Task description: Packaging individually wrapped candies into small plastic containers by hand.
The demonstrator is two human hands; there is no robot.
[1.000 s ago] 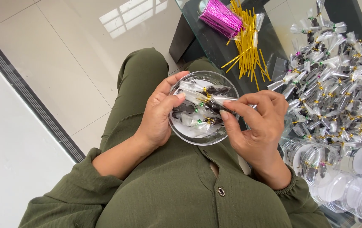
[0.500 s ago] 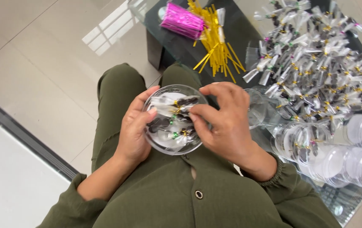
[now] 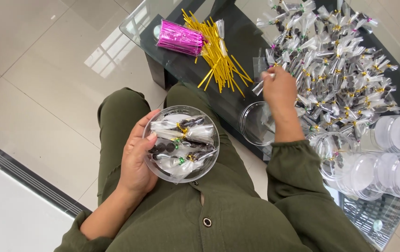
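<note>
Left hand (image 3: 137, 161): palm up over the lap, fingers spread and curled round the rim of a round clear plastic tub (image 3: 181, 143), thumb on the near edge. Fingertips on the far side are hidden behind the tub wall. Tub sits tilted slightly toward the camera, filled with small clear cellophane packets of dark round sweets (image 3: 181, 137) tied with gold and green twists; exact count hard to make out, they overlap.

Up on the dark glass tabletop (image 3: 237, 42): a bundle of pink metallic twist ties (image 3: 179, 38) lies at the left edge, a loose fan of gold twist ties (image 3: 216, 58) just beside it.

An empty clear round lid (image 3: 256, 123) lies flat on the tabletop's near edge, partly covered by the right wrist.

Right hand (image 3: 279, 86): reaching forward, back of hand to the camera, fingers pressed together pinching the end of one clear wrapped packet (image 3: 261, 84) at the edge of the pile. Fingertips themselves blurred and mostly hidden by the hand.

Beyond it, a big heap of tied cellophane sweet packets (image 3: 340, 65) covers the tabletop's right half. Further right, rows of stacked clear round tubs (image 3: 396, 158) lie on their sides, cut off by the frame edge.
</note>
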